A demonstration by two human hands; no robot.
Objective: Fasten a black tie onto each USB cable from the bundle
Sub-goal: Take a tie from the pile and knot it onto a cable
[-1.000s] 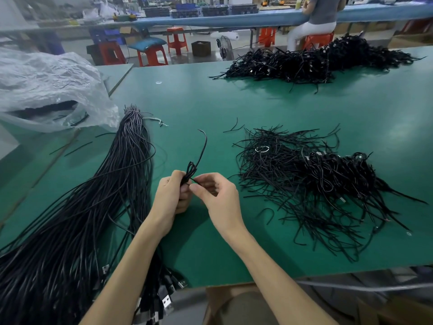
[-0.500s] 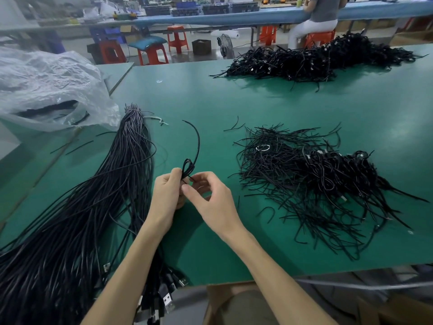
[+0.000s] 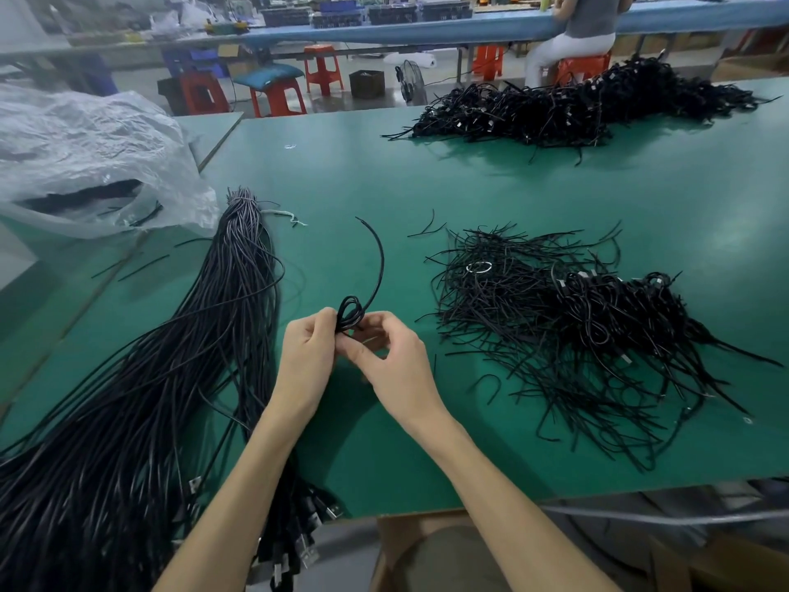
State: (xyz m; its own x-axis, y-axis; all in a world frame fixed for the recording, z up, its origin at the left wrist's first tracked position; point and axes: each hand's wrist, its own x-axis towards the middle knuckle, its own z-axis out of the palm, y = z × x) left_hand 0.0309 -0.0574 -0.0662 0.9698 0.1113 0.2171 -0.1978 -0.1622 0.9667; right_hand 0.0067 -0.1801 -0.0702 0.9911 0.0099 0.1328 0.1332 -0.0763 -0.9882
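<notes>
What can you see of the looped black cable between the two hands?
The looped cable is thin, black and slightly glossy, wound into a few small loops standing above the fingers. The left hand grips its lower part; the right hand pinches it alongside. One strand arcs up and away, tip free above the green table. No plug visible.

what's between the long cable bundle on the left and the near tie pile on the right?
Head view: the left hand and right hand, both gripping a small black coil with one strand arcing up. Around them, bare green table.
</notes>
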